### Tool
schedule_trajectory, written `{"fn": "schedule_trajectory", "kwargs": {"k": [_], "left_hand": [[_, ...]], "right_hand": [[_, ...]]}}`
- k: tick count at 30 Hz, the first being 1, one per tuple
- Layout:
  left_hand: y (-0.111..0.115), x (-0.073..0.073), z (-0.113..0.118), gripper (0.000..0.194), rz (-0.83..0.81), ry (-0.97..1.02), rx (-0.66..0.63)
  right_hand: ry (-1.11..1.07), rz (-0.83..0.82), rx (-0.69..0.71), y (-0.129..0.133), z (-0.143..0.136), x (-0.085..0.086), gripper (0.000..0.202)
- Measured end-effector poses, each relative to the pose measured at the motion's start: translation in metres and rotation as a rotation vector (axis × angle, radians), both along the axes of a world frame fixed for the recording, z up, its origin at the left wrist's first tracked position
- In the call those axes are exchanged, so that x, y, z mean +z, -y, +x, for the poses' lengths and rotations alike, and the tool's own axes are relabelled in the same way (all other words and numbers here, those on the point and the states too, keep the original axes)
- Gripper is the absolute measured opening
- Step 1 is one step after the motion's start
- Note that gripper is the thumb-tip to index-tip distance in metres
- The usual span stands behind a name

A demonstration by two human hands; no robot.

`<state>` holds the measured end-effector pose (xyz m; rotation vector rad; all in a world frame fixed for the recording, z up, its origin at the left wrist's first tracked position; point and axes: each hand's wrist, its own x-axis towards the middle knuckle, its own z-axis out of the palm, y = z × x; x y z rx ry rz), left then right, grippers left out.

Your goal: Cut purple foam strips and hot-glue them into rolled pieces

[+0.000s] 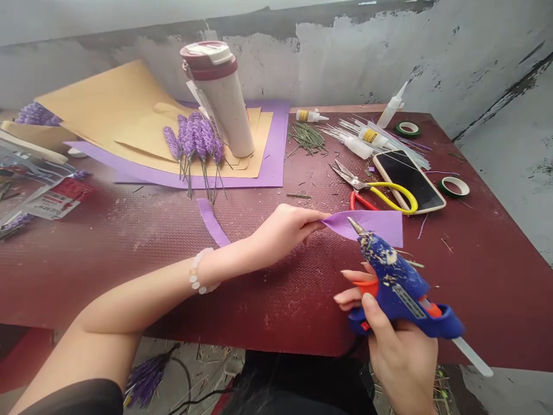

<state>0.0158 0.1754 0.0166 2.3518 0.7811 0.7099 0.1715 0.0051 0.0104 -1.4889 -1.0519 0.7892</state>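
Between the thumb and fingers of my left hand (287,230) is pinched the left end of a purple paper piece (382,226), which stretches out to the right above the table. My right hand (397,346) is wrapped round a blue glue gun (391,271) with an orange trigger, fingers at the trigger. A white glue stick (473,356) pokes out of the gun's back end. The metal nozzle points up and left, in front of the purple piece; whether it touches the paper I cannot tell. A curved purple strip (212,223) lies partly behind my left forearm.
Scissors (382,190) with yellow and red handles lie beyond my hands, against a phone (410,178). Glue bottles, green tape rolls (453,186) and cut stems (306,137) are farther back. A tumbler (224,104) stands on brown and purple sheets, beside lavender flowers (194,138).
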Motion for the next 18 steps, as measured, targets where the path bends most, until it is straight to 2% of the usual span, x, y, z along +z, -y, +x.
{"fn": "schedule_trajectory", "kwargs": {"k": [5, 11, 18], "left_hand": [[0.0043, -0.0009, 0.0001, 0.021, 0.120, -0.041, -0.016], [0.0077, 0.0036, -0.0013, 0.016, 0.121, -0.040, 0.014], [0.0097, 0.0039, -0.0017, 0.016, 0.133, -0.071, -0.014]], "right_hand": [[-0.012, -0.010, 0.022, -0.0095, -0.0013, 0.0048, 0.018], [-0.061, -0.043, 0.050, -0.0129, -0.0014, 0.0022, 0.018], [-0.108, -0.060, 0.050, -0.0120, -0.0023, 0.0011, 0.019]]}}
